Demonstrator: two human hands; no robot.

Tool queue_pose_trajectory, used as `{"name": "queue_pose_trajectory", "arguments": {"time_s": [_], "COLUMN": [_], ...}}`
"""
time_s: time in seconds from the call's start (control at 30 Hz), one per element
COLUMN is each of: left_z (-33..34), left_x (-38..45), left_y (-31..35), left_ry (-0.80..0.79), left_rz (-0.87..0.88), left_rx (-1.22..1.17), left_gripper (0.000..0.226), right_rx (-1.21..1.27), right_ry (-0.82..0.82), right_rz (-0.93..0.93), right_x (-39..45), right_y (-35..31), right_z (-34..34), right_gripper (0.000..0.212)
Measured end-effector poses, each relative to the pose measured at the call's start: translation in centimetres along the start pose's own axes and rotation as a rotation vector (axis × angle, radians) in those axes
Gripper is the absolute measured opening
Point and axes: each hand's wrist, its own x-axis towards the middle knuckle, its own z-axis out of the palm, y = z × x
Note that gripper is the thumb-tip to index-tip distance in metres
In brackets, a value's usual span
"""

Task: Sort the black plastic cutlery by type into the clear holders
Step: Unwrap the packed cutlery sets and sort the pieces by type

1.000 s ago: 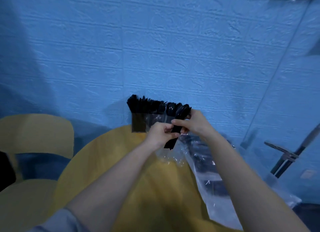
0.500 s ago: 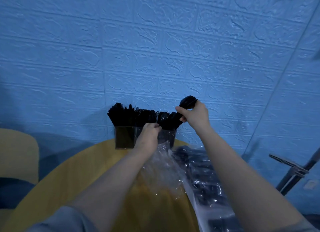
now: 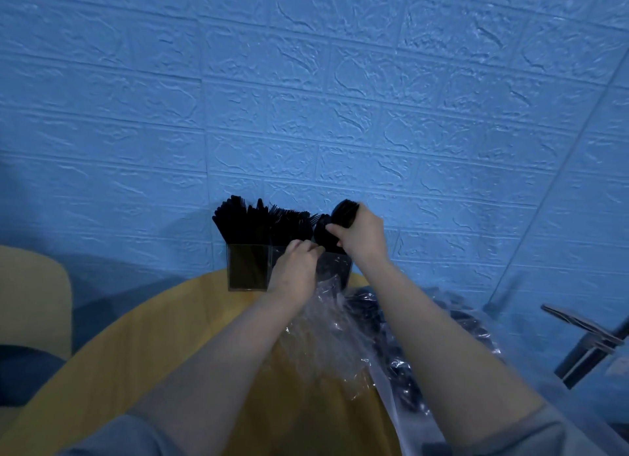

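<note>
**Spoons held over the right-hand holder**

While the right hand (image 3: 361, 232) grips a bundle of black spoons (image 3: 344, 210) with its fingers curled round the handles, the spoon bowls stick up above the fist, directly over the rightmost compartment of the clear holders (image 3: 250, 268). The holders stand in a row at the far edge of the yellow worktop (image 3: 143, 350), against the blue brick-patterned wall (image 3: 306, 98). Their left compartment is packed with upright black cutlery (image 3: 238, 221), the middle one shows fork tines at the top, and the right one already carries spoon bowls just beside the held bundle. The left hand (image 3: 295, 268) rests against the front of the holders, its fingers curled at the rim; whether they pinch the rim or only touch it cannot be told. Crumpled clear plastic wrapping (image 3: 326, 336) lies on the worktop between the forearms, and a clear bag (image 3: 401, 370) holding more black cutlery lies along the right edge. A pale chair back (image 3: 34, 306) stands beyond the left edge.
</note>
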Motion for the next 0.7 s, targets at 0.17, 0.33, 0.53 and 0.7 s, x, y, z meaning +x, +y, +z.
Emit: {"name": "queue_pose_trajectory", "arguments": {"time_s": [0.17, 0.33, 0.53, 0.7], "left_z": [-0.3, -0.1, -0.1, -1.7], "left_x": [0.0, 0.1, 0.1, -1.2], "left_y": [0.2, 0.1, 0.0, -0.5], "left_ry": [-0.025, -0.046, -0.049, -0.025], "left_rz": [-0.008, 0.001, 0.003, 0.019], "left_rx": [0.021, -0.007, -0.066, -0.286], "left_gripper": [0.051, 0.055, 0.051, 0.050], "right_rx": [-0.218, -0.408, -0.671, -0.595], "right_ry": [-0.046, 0.174, -0.179, -0.247], "right_rz": [-0.149, -0.472, -0.581, -0.496], "right_x": [-0.8, -1.4, -0.9, -1.5], "right_y": [0.0, 1.3, 2.6, 2.7], "right_z": [-0.2, -0.5, 0.0, -0.3], "right_gripper": [0.073, 0.090, 0.055, 0.061]}}
